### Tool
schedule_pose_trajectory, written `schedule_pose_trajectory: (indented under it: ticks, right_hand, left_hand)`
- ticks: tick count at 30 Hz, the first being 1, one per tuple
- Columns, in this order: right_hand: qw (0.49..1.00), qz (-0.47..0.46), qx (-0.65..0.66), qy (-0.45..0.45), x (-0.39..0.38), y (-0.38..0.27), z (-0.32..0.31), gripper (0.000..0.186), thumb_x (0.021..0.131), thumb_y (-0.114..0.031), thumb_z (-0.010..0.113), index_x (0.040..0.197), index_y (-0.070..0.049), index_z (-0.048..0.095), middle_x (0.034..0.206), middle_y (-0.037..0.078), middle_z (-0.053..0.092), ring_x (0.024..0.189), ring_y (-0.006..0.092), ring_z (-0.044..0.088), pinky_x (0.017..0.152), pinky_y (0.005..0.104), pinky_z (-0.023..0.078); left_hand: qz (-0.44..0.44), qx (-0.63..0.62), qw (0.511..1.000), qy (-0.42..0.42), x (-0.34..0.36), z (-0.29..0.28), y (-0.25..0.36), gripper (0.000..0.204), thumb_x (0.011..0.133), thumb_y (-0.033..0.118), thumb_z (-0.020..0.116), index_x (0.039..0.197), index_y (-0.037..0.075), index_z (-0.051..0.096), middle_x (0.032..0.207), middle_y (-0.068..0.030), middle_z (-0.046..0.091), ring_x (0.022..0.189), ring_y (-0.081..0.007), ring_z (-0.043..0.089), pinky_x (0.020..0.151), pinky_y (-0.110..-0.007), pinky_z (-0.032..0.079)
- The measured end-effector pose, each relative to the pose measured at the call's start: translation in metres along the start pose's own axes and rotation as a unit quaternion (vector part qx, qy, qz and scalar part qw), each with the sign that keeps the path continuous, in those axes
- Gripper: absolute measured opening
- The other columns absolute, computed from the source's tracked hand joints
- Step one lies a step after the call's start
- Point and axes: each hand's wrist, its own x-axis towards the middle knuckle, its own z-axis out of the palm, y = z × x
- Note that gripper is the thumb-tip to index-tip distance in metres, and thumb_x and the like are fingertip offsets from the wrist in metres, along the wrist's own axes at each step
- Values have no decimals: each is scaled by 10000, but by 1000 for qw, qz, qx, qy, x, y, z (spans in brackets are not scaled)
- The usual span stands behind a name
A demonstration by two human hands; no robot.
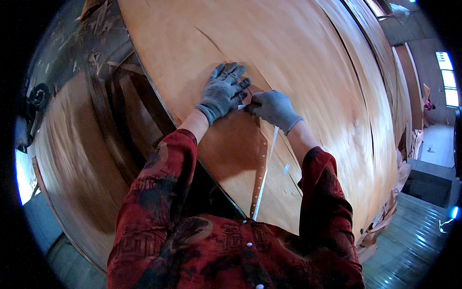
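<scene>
My left hand (221, 91), in a grey glove, lies on the pale wood veneer sheet (317, 72), fingers somewhat apart. Beside it, my right hand (273, 107), also gloved, is closed on a white tape (266, 173); a short bit shows between my hands, and the long strip runs down from beneath my right hand toward my body. A row of small pale dots (260, 183) lies alongside it. A short white piece (286, 168) sits on the sheet to the right. A thin split runs through the veneer above my hands.
A darker veneer stack (77, 173) lies left, past the sheet's dark edge. More boards (409, 86) stand at the far right, near a window (446, 79) and a grey floor. Ragged veneer scraps (373, 238) hang along the right edge.
</scene>
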Motion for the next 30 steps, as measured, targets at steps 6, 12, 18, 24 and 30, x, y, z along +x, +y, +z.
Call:
schedule_pose_trajectory:
  ticks: [6, 12, 18, 24, 30]
  right_hand:
    - [992, 70, -81, -66, 12, -12, -11, 303, 745, -400, 615, 836, -119, 682, 826, 132, 666, 804, 333, 638, 679, 430, 508]
    - [988, 96, -105, -65, 6, 4, -18, 415, 747, -529, 620, 840, -131, 696, 820, 123, 667, 794, 323, 640, 658, 419, 502]
    - [978, 181, -71, -76, -20, 28, -35, 457, 726, -591, 630, 802, -145, 697, 796, 98, 665, 775, 304, 639, 637, 415, 490]
    - [968, 223, -108, -38, -54, 57, -32, 440, 732, -574, 635, 801, -143, 696, 775, 105, 662, 783, 305, 643, 648, 417, 498]
    - [967, 230, -110, -25, -58, 59, -31, 393, 757, -502, 632, 824, -120, 695, 796, 120, 666, 779, 318, 646, 654, 424, 506]
  left_hand:
    - [31, 31, 998, -35, -1, -6, -2, 608, 796, 468, 577, 1302, 141, 494, 1460, -161, 301, 1356, -356, 251, 1110, -502, 144]
    - [-2, 8, 995, -103, 6, -16, 1, 700, 764, 520, 583, 1358, 178, 440, 1493, -157, 229, 1381, -349, 185, 1119, -506, 86]
    - [9, 10, 993, -114, 5, -16, 0, 759, 722, 476, 639, 1384, 186, 409, 1492, -153, 234, 1380, -345, 192, 1119, -506, 76]
    - [6, 8, 993, -119, 5, -17, 1, 737, 725, 427, 675, 1373, 184, 421, 1493, -142, 238, 1388, -336, 174, 1122, -500, 74]
    - [-30, 64, 997, -26, 39, 19, 55, 724, 751, 321, 636, 1355, 5, 392, 1484, -161, 255, 1398, -339, 153, 1115, -521, 77]
